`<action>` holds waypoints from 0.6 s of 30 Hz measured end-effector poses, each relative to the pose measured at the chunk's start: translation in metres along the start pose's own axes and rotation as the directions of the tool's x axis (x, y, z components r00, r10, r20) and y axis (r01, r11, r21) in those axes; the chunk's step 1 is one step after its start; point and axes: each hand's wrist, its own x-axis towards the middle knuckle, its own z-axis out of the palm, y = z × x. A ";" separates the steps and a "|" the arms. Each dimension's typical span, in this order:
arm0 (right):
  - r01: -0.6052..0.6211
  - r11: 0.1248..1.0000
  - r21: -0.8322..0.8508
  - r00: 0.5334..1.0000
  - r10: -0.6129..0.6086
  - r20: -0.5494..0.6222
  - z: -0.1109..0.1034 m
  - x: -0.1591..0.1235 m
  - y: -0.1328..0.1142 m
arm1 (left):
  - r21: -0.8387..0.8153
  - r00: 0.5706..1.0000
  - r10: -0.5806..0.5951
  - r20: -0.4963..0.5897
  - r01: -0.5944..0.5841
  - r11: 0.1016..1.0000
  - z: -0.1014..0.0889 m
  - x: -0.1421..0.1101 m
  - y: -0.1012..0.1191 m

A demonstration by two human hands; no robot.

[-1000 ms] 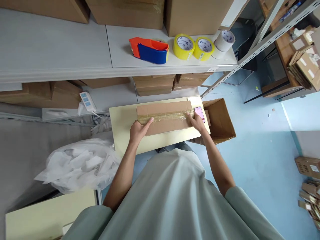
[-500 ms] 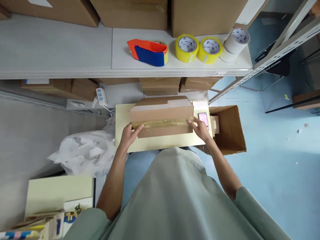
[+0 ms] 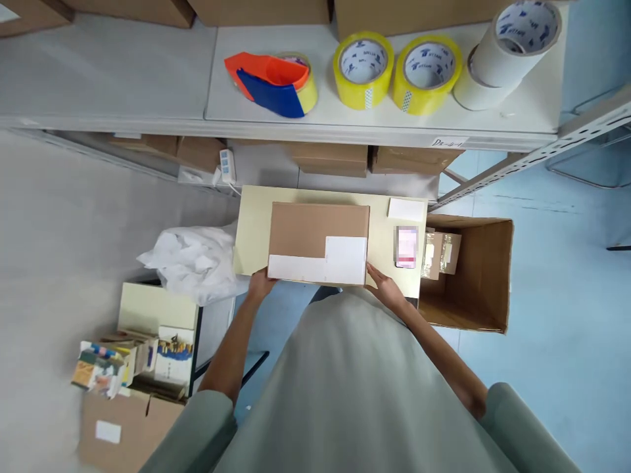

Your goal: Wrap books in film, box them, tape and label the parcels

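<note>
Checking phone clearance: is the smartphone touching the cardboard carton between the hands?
Apart. The head view shows bare pale yellow tabletop between the cardboard carton and the smartphone.

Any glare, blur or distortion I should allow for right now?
Head view, centre: no strong glare, brown rectangular cardboard box fairly sharp; head view, upper right: wide-angle stretch seems to tilt the stacked white tape rolls; head view, right: the pink-screened rectangular phone is pixelated, unreadable.

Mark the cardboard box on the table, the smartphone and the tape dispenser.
Cardboard box (image 3: 314, 235), head view: bare brown part of its upper face.
Smartphone (image 3: 407, 247), head view: its screen.
Orange-and-blue tape dispenser (image 3: 271, 95), head view: its blue side.
</note>
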 end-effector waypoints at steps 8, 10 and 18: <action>-0.128 0.986 0.107 0.943 0.155 -0.295 -0.086 0.028 0.082 | 0.030 0.875 0.239 -0.422 -0.250 0.968 -0.020 -0.005 0.095; -0.178 0.974 0.143 0.891 0.221 -0.397 -0.107 0.046 0.101 | -0.084 0.850 0.400 -0.343 -0.451 0.888 0.014 -0.010 0.150; -0.323 0.891 0.318 0.793 0.438 -0.423 -0.131 0.120 0.141 | -0.343 0.915 0.398 0.074 -0.351 0.871 0.228 0.060 0.316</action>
